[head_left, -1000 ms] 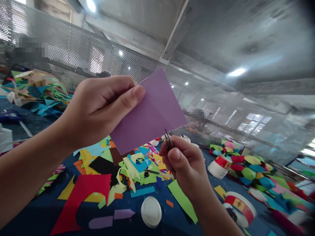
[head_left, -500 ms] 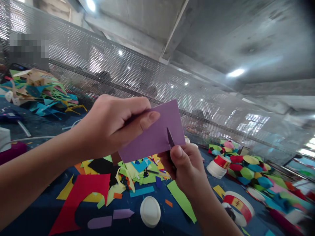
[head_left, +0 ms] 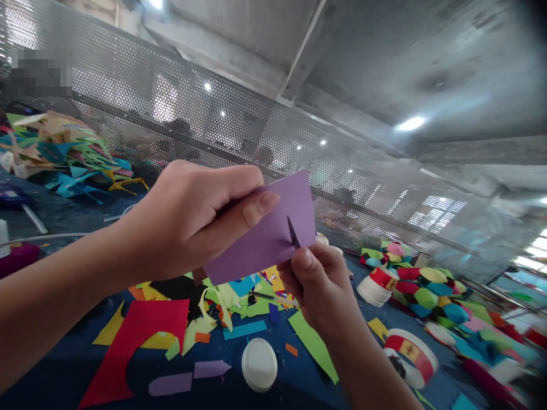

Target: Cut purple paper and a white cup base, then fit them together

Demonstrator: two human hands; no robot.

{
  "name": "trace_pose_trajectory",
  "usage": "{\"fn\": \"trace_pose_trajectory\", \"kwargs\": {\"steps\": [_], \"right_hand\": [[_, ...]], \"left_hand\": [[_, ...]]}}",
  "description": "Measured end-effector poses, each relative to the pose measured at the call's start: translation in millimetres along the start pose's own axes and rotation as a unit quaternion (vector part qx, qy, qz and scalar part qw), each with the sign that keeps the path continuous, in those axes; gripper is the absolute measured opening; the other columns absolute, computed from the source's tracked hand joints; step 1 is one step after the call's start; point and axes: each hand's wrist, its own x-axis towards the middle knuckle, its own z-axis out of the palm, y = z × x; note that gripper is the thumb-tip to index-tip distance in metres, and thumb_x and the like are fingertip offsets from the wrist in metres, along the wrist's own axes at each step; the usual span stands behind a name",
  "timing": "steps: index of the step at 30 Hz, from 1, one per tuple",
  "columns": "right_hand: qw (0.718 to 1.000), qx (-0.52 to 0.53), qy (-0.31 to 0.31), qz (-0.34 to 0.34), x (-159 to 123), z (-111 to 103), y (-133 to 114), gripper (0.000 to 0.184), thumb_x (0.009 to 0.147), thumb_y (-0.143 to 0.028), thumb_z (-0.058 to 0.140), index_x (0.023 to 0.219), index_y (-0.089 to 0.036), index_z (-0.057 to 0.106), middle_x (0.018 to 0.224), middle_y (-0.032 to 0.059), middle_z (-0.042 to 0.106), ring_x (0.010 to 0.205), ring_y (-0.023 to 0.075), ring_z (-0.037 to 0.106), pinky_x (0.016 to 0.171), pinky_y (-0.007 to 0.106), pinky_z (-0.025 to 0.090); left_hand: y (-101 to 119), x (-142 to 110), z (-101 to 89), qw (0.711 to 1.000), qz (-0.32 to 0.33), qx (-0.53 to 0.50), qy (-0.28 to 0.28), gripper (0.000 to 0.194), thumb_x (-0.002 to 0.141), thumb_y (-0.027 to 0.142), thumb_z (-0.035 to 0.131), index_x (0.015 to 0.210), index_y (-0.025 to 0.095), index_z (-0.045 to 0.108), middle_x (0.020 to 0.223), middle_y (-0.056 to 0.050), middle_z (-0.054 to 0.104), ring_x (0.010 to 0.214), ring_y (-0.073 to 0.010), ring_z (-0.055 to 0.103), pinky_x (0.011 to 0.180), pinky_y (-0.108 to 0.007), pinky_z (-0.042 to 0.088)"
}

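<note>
My left hand point(head_left: 200, 210) grips a sheet of purple paper point(head_left: 260, 239), thumb on the near face and fingers curled behind. The paper is held up, tilted, above the table. In my right hand point(head_left: 318, 285) is a pair of scissors point(head_left: 293, 232); one dark pointed blade lies over the near face of the paper, and the handles are hidden in my closed fingers. The blade enters from the paper's lower right edge. Below lie two small purple paper pieces point(head_left: 171, 385) and a white round lid point(head_left: 259, 364).
A cut red sheet point(head_left: 145, 324) and many coloured scraps point(head_left: 243, 293) cover the dark blue table. White tubs with red bands point(head_left: 412, 356) and colourful paper balls point(head_left: 427, 296) stand right. A heap of paper cutouts point(head_left: 72, 148) sits far left. A perforated metal screen point(head_left: 239, 125) rises behind.
The scissor blade and my right hand have shifted slightly left and up against the purple paper. My left hand keeps its grip. The whole view has moved a little.
</note>
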Motion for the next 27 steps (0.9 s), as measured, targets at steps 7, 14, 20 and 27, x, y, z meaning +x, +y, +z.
{"fn": "trace_pose_trajectory", "kwargs": {"steps": [7, 14, 20, 27], "right_hand": [[1.0, 0.013, -0.003, 0.009, -1.7, 0.6, 2.6, 0.043, 0.089, -0.061, 0.067, 0.069, -0.022, 0.063, 0.061, -0.0044, 0.038, 0.054, 0.0109, 0.026, 0.049, 0.028, 0.024], [0.999, 0.044, -0.01, -0.006, -2.6, 1.1, 4.6, 0.034, 0.094, -0.052, 0.065, 0.074, -0.024, 0.066, 0.066, -0.0022, 0.042, 0.061, 0.0129, 0.032, 0.055, 0.029, 0.025], [1.0, 0.023, -0.007, 0.019, 1.5, 5.2, -3.1, 0.049, 0.082, -0.063, 0.072, 0.063, -0.022, 0.055, 0.057, -0.0043, 0.041, 0.052, 0.0107, 0.032, 0.049, 0.027, 0.029], [0.999, 0.028, 0.002, 0.029, -1.7, 6.7, 3.4, 0.046, 0.084, -0.068, 0.067, 0.075, -0.022, 0.067, 0.067, -0.0016, 0.048, 0.057, 0.0117, 0.034, 0.054, 0.026, 0.035]], "left_hand": [[1.4, -0.9, -0.9, 1.0, -0.003, 0.014, 0.007, 0.038, 0.103, 0.028, 0.045, 0.066, 0.019, 0.043, 0.046, 0.012, 0.036, 0.033, -0.0008, 0.029, 0.039, -0.014, 0.023], [-0.7, -1.2, -0.9, 1.0, 0.009, 0.015, 0.016, 0.034, 0.101, 0.026, 0.047, 0.067, 0.018, 0.046, 0.045, 0.012, 0.038, 0.034, 0.0004, 0.031, 0.038, -0.011, 0.02], [-0.2, -0.6, -1.1, 0.997, 0.015, -0.05, -0.049, 0.023, 0.085, 0.018, 0.051, 0.065, 0.018, 0.04, 0.047, 0.012, 0.032, 0.036, 0.0005, 0.025, 0.036, -0.008, 0.018], [3.6, -4.8, -5.1, 0.991, -0.043, -0.068, -0.105, 0.021, 0.085, 0.022, 0.051, 0.069, 0.02, 0.038, 0.049, 0.011, 0.029, 0.038, -0.0023, 0.023, 0.037, -0.015, 0.014]]}}
